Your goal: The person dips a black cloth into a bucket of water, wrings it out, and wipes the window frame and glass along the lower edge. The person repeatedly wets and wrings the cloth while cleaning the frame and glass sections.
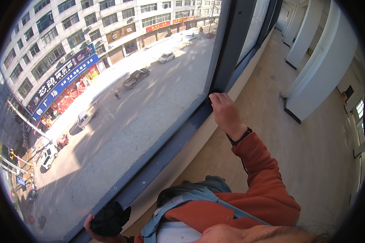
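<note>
My left hand (105, 234), low in the picture, holds a bunched black cloth (111, 219) near the lower end of the window's dark frame (158, 171). My right hand (226, 112) rests with bent fingertips at the corner where the bottom rail meets the upright mullion (232, 39); I cannot tell whether something small is between its fingers. A dark band circles that wrist below the rust-orange sleeve. Between the hands stretches the large window pane (118, 158), with a greyish, streaky strip along its lower edge.
A pale sill ledge (197, 145) runs beneath the frame. White columns (325, 70) with dark bases stand on the tan floor (270, 121) to the right. Beyond the glass, far below, lies a street (115, 112) with vehicles and shopfronts.
</note>
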A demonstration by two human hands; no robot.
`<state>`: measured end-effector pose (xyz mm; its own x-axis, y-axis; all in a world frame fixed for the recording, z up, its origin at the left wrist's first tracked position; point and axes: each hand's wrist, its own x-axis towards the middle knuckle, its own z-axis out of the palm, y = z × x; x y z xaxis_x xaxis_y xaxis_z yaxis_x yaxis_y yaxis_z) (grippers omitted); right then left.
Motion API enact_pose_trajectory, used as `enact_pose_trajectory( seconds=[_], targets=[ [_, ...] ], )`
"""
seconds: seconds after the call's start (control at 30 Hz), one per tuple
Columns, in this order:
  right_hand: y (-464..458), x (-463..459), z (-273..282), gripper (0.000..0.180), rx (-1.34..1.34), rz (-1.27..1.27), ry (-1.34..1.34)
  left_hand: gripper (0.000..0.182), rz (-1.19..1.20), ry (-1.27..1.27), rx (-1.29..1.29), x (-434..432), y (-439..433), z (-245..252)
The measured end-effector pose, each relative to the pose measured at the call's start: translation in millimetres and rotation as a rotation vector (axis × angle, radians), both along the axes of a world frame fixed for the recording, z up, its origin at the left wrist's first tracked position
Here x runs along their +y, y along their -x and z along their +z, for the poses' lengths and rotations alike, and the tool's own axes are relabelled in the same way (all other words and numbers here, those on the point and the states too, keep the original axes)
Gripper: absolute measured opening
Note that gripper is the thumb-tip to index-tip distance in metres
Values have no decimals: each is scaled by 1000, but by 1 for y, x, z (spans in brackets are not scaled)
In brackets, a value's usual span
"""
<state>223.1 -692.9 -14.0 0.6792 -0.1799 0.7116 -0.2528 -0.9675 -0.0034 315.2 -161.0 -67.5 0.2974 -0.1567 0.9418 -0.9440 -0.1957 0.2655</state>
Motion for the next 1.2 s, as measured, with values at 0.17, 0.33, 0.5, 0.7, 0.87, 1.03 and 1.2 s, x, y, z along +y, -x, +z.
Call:
enact_pose_trajectory(
  seconds=[0.17, 0.33, 0.5, 0.7, 0.87, 1.03, 1.2],
  targets=[
    [1, -8, -8, 24, 281, -57, 356, 42, 144, 47, 118, 14, 2, -26],
    [0, -6, -5, 19, 489, -167, 381, 40, 271, 155, 396, -3, 28, -19],
    [14, -8, -1, 16, 452, -131, 183, 39, 338, 289, 645, -18, 43, -2],
    [45, -16, 22, 22, 108, -20, -44, 38, 322, 535, 917, -22, 53, 1],
    [13, -8, 13, 25, 92, 54, 14, 39, 236, 553, 937, -22, 51, 6],
    [3, -10, 0, 28, 367, 11, 66, 42, 385, 382, 806, -19, 51, 0],
    [9, -10, -1, 31, 440, -58, 258, 46, 570, 92, 641, -14, 53, 2]
  ],
)
